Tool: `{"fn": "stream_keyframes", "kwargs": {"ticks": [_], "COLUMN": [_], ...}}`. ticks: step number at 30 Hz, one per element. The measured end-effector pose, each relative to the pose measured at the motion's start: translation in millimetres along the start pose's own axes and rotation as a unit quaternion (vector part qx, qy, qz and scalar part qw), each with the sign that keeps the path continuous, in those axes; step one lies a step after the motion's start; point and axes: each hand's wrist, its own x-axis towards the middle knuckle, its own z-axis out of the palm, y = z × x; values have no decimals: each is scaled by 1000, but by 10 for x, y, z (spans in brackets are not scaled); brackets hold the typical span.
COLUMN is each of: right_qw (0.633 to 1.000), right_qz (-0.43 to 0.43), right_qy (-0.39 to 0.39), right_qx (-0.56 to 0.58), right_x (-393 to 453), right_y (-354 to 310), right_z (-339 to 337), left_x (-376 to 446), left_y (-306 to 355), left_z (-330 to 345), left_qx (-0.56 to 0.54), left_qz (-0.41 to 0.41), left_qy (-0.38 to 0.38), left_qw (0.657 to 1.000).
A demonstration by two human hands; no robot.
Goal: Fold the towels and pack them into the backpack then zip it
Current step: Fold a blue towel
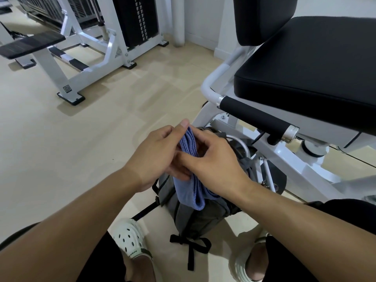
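Note:
A folded blue towel (191, 188) hangs between both hands, above a grey backpack (199, 218) that stands on the floor between my feet. My left hand (156, 153) grips the towel from the left, thumb on its top edge. My right hand (213, 157) pinches the towel from the right, with its fingers over the folded layers. The towel's lower end drapes over the backpack's front. My hands and the towel hide the backpack's opening.
A gym machine with a black seat (305, 74) and a padded handle (256, 117) stands close on the right, its white frame (284, 157) beside the backpack. Another white weight machine (97, 47) stands at the back left. Beige floor (61, 149) lies on the left.

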Motion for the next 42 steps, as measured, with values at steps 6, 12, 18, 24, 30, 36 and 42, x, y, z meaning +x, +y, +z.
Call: {"fn": "stream_keyframes", "kwargs": {"ticks": [6, 12, 18, 24, 30, 36, 42], "right_qw": [999, 996, 990, 947, 953, 964, 975], "right_qz": [-22, -36, -73, -28, 8, 19, 23], "right_qy": [1, -40, -102, -224, -166, -183, -149], "right_qx": [-32, -64, -68, -230, -254, -192, -161], "right_x": [41, 95, 144, 183, 245, 214, 280], "right_y": [35, -49, -77, -64, 19, 36, 69], "right_z": [2, -216, -458, -615, -659, -598, -665], "left_x": [-8, 83, 61, 59, 72, 74, 70], "left_y": [29, 112, 90, 111, 92, 63, 37], "left_z": [-54, -454, -437, -463, -488, -410, -410], "left_qx": [63, 309, 272, 260, 206, 156, 158], "left_qz": [11, 109, 141, 140, 76, 45, -3], "left_qy": [38, 7, -101, -108, -161, -177, -191], "left_qw": [997, 945, 947, 949, 962, 971, 969]}}
